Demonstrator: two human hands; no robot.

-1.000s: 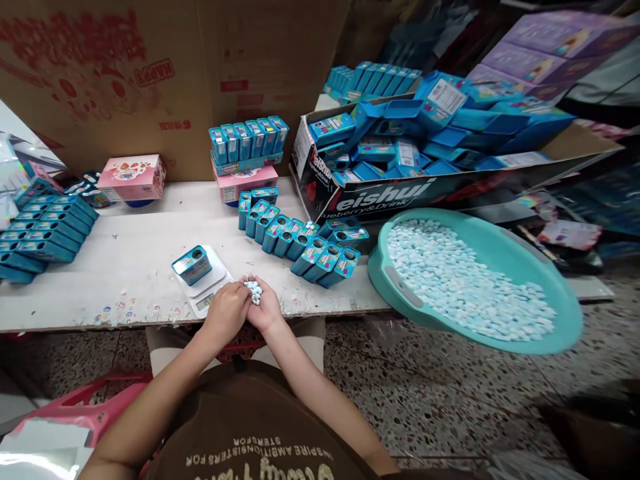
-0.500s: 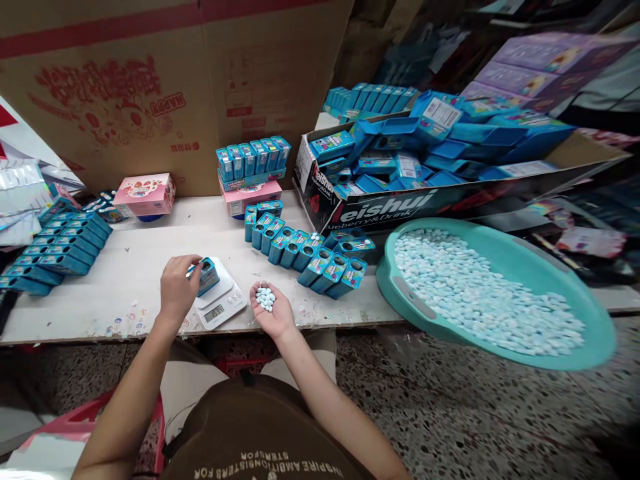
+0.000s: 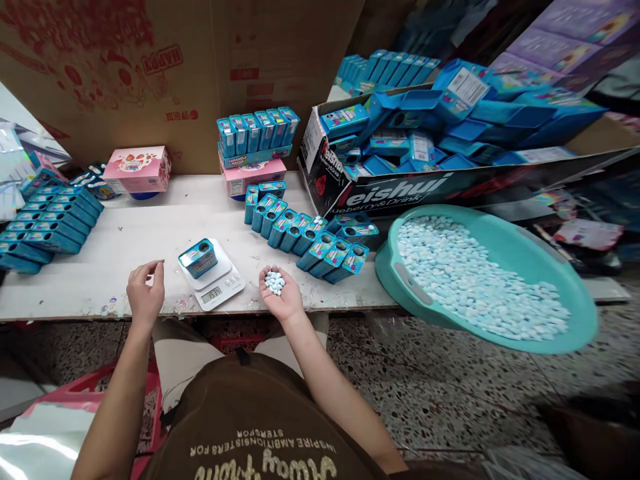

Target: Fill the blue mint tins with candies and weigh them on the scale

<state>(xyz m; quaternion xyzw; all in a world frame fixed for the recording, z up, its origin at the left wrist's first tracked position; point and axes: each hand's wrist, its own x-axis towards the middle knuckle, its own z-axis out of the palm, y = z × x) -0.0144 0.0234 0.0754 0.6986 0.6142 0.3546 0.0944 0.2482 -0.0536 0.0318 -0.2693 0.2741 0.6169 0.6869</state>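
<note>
My right hand (image 3: 280,297) lies palm up at the table's front edge, cupped round a small heap of pale blue candies (image 3: 275,281). My left hand (image 3: 145,290) hovers over the table left of the white scale (image 3: 215,283), fingers loosely curled and apart, holding nothing. A blue tin (image 3: 199,257) with a round hole in its top stands on the scale. A row of several more blue tins (image 3: 310,240) lies behind my right hand.
A teal basin (image 3: 510,247) full of pale blue candies juts over the table edge at the right. Behind it a cardboard box (image 3: 400,193) holds blue tins. Stacked tins (image 3: 45,223) lie at the left, pink boxes (image 3: 137,170) at the back.
My left hand has let go of the tin on the scale and drawn back to the left. The right hand still holds its candies, palm up.
</note>
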